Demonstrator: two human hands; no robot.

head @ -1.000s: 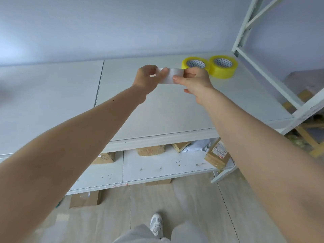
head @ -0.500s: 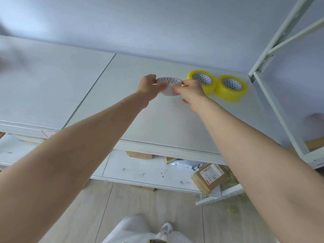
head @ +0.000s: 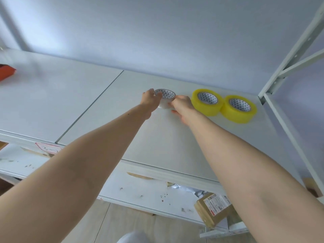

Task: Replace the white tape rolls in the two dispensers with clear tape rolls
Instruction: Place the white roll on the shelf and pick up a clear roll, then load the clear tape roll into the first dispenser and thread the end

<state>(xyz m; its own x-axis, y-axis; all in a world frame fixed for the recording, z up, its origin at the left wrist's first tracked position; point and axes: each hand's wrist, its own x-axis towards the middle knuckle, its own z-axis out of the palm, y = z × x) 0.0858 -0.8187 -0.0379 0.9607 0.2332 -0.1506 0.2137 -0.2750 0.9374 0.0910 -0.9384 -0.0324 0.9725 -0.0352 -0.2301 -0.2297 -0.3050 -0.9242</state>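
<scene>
White tape roll [head: 164,99] sits flat on the bench [head: 98,109], held between two hands. Left hand [head: 150,100] has its fingers curled round the roll's left side. Right hand [head: 181,106] pinches the roll's right side with its fingers. Just right of that hand lie two yellowish clear tape rolls [head: 206,102] [head: 239,109], touching each other. An orange thing [head: 6,73] lies far left on the bench. A brown box [head: 215,210] lies on the shelf below.
</scene>
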